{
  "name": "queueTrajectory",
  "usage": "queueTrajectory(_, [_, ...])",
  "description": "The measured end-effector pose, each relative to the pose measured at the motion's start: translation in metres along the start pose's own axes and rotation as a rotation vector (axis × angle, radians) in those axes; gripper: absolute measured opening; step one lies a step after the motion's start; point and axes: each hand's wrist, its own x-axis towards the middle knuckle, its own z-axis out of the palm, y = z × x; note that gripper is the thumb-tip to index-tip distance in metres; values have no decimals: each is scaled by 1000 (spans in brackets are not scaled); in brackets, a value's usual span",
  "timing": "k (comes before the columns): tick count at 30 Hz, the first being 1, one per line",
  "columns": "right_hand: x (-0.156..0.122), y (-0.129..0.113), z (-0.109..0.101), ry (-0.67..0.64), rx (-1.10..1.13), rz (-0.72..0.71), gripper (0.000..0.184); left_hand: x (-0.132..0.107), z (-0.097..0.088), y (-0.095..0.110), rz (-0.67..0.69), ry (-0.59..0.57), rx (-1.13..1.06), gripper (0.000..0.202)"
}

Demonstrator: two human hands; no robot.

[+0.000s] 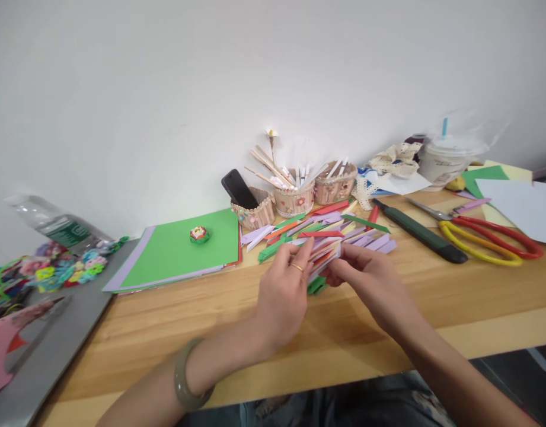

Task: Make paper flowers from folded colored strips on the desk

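Near the middle of the table, my left hand (284, 293) and my right hand (374, 281) pinch a layered folded-paper piece (323, 252) from both sides. Its edges show white, lilac, yellow and reddish layers; my fingers cover part of it. A gold ring is on the left hand and a bangle (184, 375) on that wrist. Just behind the hands lies a loose pile of folded paper strips (317, 220) in green, lilac, red and orange. Some green folded paper (316, 286) shows beneath the held piece.
Left are green paper sheets (179, 252) bearing a small paper flower (198, 235), a bottle (61, 225) and a pink glue gun (3, 350). Decorated holders (294, 201) line the wall, one with a phone (240, 188). Right are a utility knife (419, 231), scissors (477, 231) and a cup (450, 160).
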Motion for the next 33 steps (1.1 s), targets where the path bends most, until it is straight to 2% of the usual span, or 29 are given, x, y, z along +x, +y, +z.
queueTrajectory(2, [1,0,1,-23,80,58,9,1,2,-4,47,75,-76,36])
queueTrajectory(4, [2,1,2,-33,132,98,9,1,3,-6,73,101,-141,35])
queueTrajectory(10, [5,5,3,-17,120,116,9,-3,6,-8,47,10,-240,36])
queueTrajectory(17, [6,11,4,3,92,77,8,-7,12,-10,101,20,-132,38])
queueTrajectory(20, [4,11,1,-44,97,45,10,-5,11,-12,101,20,-202,37])
queueTrajectory(22, [2,11,-4,-89,80,-6,14,-2,8,-11,-10,-13,-330,34])
queueTrajectory(27, [2,12,-19,-135,-179,-184,27,11,1,-1,-494,-177,-684,32])
queueTrajectory(30, [6,15,-22,-134,-224,-178,33,14,0,2,-598,-250,-784,33])
queueTrajectory(33, [11,19,-19,-66,-155,-160,34,12,1,1,-645,-262,-846,35])
